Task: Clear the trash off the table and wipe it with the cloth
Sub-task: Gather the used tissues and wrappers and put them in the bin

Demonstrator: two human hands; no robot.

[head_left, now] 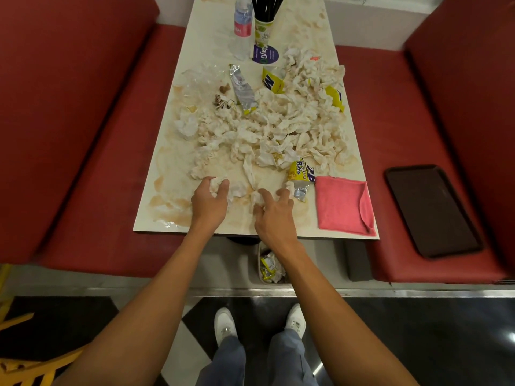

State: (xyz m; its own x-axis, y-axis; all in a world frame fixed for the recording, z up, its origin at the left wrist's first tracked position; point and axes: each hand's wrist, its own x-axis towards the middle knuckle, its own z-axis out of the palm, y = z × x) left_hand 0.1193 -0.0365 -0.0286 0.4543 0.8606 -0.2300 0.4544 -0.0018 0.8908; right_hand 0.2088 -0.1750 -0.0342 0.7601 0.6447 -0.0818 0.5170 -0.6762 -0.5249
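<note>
A stained cream table (pixel 167 174) is strewn with several crumpled napkins (pixel 278 129), yellow snack wrappers (pixel 301 171) and a silver foil wrapper (pixel 242 89). My left hand (pixel 209 201) grips a crumpled napkin (pixel 217 183) near the table's front edge. My right hand (pixel 274 215) has its fingers curled round another crumpled napkin (pixel 257 197) just beside it. A folded pink cloth (pixel 344 206) lies at the front right corner. Below the table's front edge stands a small trash bin (pixel 271 267) with wrappers and napkins inside.
At the far end stand a plastic water bottle (pixel 243 26), a paper cup (pixel 263 30) of black straws and a blue round sticker (pixel 266 54). Red bench seats (pixel 92 176) flank the table. A dark tray (pixel 432 210) lies on the right bench.
</note>
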